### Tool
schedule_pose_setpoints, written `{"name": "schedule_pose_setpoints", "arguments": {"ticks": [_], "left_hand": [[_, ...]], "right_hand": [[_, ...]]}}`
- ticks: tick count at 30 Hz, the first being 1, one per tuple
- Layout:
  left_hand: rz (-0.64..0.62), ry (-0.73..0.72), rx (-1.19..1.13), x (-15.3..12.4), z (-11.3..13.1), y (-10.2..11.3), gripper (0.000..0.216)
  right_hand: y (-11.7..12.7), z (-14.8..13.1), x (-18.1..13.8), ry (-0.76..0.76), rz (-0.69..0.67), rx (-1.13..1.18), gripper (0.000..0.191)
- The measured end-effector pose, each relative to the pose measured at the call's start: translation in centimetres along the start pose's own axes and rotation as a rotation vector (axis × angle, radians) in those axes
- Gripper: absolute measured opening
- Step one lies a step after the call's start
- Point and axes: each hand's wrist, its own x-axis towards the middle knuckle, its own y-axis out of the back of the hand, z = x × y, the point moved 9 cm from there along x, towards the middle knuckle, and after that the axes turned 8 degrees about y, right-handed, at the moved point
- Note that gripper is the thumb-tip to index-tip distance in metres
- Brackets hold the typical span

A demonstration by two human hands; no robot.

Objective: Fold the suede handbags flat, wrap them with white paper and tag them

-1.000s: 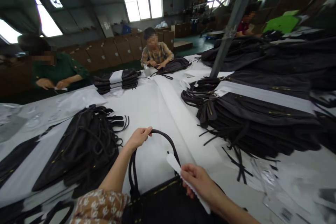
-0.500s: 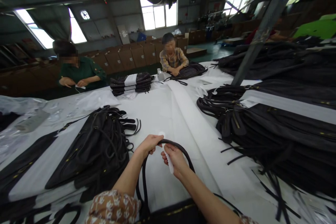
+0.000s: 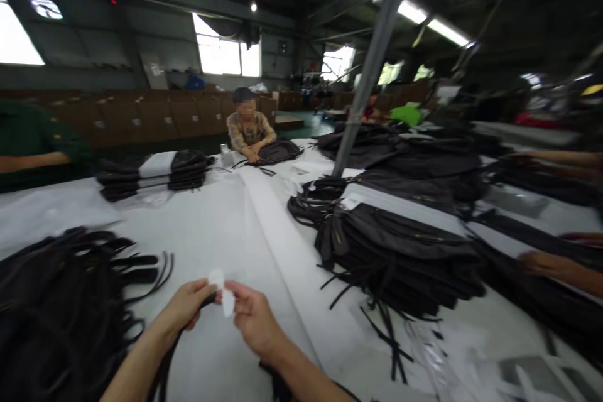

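Observation:
Low in the middle of the view, my left hand (image 3: 186, 306) grips the black bag handle (image 3: 164, 370) at its top, fingers closed round it. My right hand (image 3: 252, 317) is right beside it, pinching a small white strip of paper (image 3: 222, 287) that also touches my left fingertips. The handle curves down on both sides toward the bottom edge, where the bag itself is out of view. Both forearms reach up from the lower edge.
A heap of black bags and straps (image 3: 51, 301) lies at left, a tall pile (image 3: 396, 245) at right. A white sheet (image 3: 226, 220) covers the table. A metal pole (image 3: 372, 69) rises mid-right. Two people sit across; another person's arm (image 3: 560, 267) rests at right.
The view has swung up and to the right. My right hand brought the white strip from the bag's edge up to the handle top, meeting my left hand.

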Motion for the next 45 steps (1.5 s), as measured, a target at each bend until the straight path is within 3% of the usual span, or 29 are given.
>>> {"name": "schedule_pose_setpoints", "arguments": {"ticks": [3,6,8,11,14,22,28,39,45], "left_hand": [[0.027,-0.049,-0.017,1.6,-1.1,0.1,0.042],[0.083,-0.074,-0.071,2.8,-1.6,0.4,0.040],[0.072,-0.122,-0.169,2.7,-0.7,0.3,0.042],[0.103,-0.221,-0.336,1.4,1.8,1.0,0.044],[0.153,-0.204,-0.469,0.1,3.4,1.5,0.049],[0.145,-0.243,-0.543,-0.8,4.6,1.1,0.045],[0.115,-0.301,-0.488,-1.6,5.1,0.4,0.037],[0.273,-0.376,-0.388,-2.0,4.1,0.0,0.028],[0.364,-0.357,-0.331,-2.5,2.8,1.6,0.027]], "right_hand": [[1.3,0.2,1.7,-0.007,0.119,-0.128,0.023],[2.3,0.2,2.8,-0.087,0.249,-0.273,0.027],[2.2,-0.4,3.4,-0.128,0.291,-0.322,0.030],[1.3,-1.1,3.9,-0.222,0.308,-0.197,0.028],[0.9,-1.7,4.0,-0.263,0.345,-0.098,0.037],[1.9,-1.1,4.5,-0.312,0.327,-0.174,0.016],[2.3,-1.0,4.2,-0.338,0.369,-0.258,0.021],[3.1,-0.6,4.2,-0.384,0.451,-0.287,0.016],[1.0,-1.7,3.9,-0.339,0.274,-0.153,0.013]]}}
